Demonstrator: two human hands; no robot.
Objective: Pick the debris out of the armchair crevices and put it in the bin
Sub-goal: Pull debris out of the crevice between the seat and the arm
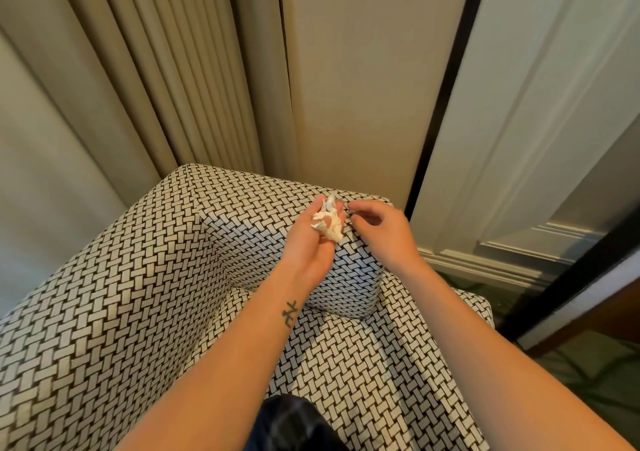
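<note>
An armchair [138, 294] covered in black-and-white basket-weave fabric fills the lower half of the view. My left hand [311, 246] is palm up over the chair's right back corner and holds a crumpled white tissue wad [327, 223] in its fingers. My right hand [377, 232] hovers just right of it with its fingers curled, the fingertips pinching something small and dark next to the wad; I cannot make out what it is. No bin is in view.
Beige pleated curtains [166, 86] hang behind the chair on the left. A cream wall panel [353, 86] and a panelled door [536, 138] with a dark frame stand to the right. Green patterned carpet [595, 371] shows at the lower right. A dark checked garment [294, 423] lies at the bottom.
</note>
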